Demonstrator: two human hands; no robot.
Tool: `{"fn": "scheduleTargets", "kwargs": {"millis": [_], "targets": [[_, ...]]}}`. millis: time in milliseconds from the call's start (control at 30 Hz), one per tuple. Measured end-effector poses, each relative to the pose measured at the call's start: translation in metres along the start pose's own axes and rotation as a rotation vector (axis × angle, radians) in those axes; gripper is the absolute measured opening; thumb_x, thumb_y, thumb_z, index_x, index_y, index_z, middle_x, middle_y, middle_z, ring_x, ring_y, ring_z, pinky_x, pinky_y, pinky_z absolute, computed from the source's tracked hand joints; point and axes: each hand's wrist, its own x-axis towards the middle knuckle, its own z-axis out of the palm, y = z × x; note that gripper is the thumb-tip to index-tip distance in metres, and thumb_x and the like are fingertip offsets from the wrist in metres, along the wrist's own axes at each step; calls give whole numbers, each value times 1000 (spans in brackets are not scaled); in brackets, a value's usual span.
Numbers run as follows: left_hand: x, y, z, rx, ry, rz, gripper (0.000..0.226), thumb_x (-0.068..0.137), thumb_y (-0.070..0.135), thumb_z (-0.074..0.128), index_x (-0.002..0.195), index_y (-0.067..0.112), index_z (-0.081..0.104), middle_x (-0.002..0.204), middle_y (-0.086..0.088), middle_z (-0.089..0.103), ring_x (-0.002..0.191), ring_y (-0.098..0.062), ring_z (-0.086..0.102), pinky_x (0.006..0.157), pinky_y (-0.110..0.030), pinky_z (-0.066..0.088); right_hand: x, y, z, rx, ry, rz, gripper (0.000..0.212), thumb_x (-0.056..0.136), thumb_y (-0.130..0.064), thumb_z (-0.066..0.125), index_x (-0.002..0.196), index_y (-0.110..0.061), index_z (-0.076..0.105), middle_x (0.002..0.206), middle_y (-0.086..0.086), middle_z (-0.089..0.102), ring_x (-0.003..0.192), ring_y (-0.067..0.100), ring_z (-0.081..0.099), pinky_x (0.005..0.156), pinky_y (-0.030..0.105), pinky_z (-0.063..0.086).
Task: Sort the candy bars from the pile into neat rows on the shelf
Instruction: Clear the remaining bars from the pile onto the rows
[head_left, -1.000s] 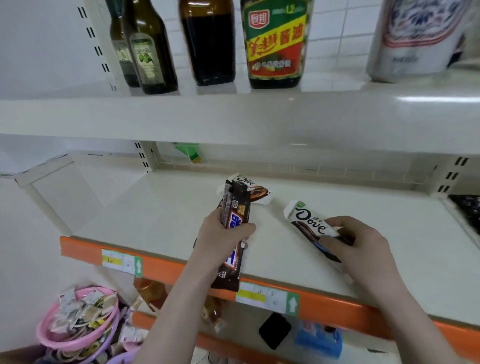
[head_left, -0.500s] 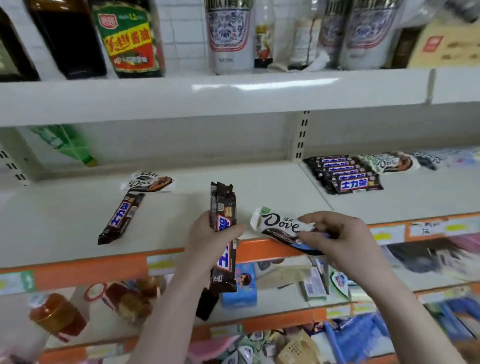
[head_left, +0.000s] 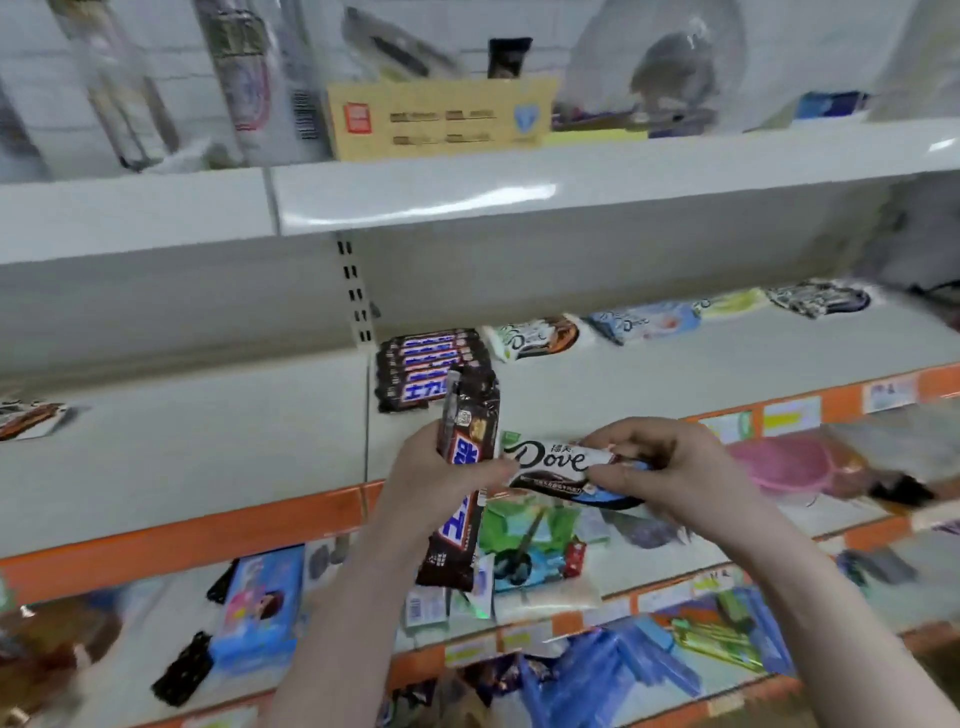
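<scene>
Hands both full out past the shelf's (head_left: 675, 379) orange front edge: left hand (head_left: 431, 483) grips an upright brown Snickers-style bar (head_left: 464, 467), right hand (head_left: 670, 467) pinches a white "Dove" bar (head_left: 553, 460). Row of bars (head_left: 426, 364) sits along the back edge.

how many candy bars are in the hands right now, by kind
Snickers bar, in the left hand: 1
Dove bar, in the right hand: 1
Total: 2
</scene>
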Motion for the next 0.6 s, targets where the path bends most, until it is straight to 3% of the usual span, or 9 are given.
{"fn": "scheduleTargets", "kwargs": {"millis": [200, 300, 400, 500, 600], "targets": [[23, 30, 106, -21, 3, -29, 28, 61, 20, 83, 81, 14, 65, 70, -2, 72, 60, -13, 68, 51, -21, 50, 13, 46, -108, 24, 62, 6, 21, 72, -5, 74, 84, -23, 71, 81, 0, 73, 71, 6, 67, 63, 13, 52], [45, 40, 137, -67, 11, -40, 27, 63, 16, 83, 83, 13, 64, 62, 1, 71, 53, -11, 66, 46, -19, 48, 31, 62, -141, 9, 64, -15, 21, 75, -6, 72, 90, -20, 71, 89, -6, 73, 77, 1, 68, 70, 14, 53], [70, 48, 157, -133, 22, -60, 27, 63, 13, 83, 79, 15, 62, 53, 4, 68, 45, -9, 63, 40, -17, 45, 54, 73, -170, -4, 61, -61, 24, 75, -6, 71, 93, -20, 70, 92, -7, 72, 78, -4, 66, 68, 7, 49], [97, 54, 176, -193, 25, -61, 27, 62, 10, 83, 77, 15, 61, 51, 3, 67, 41, -9, 60, 39, -19, 44, 76, 82, -195, -103, 58, -95, 33, 70, -7, 75, 98, -23, 68, 94, -12, 68, 76, -13, 60, 67, 2, 44], [122, 63, 198, -212, 11, -50, 25, 63, 9, 83, 74, 16, 61, 51, 2, 67, 40, -11, 60, 38, -19, 45, 94, 92, -216, -376, 36, -185, 47, 66, -12, 80, 107, -27, 64, 94, -14, 59, 76, -14, 54, 70, 1, 38]]}}
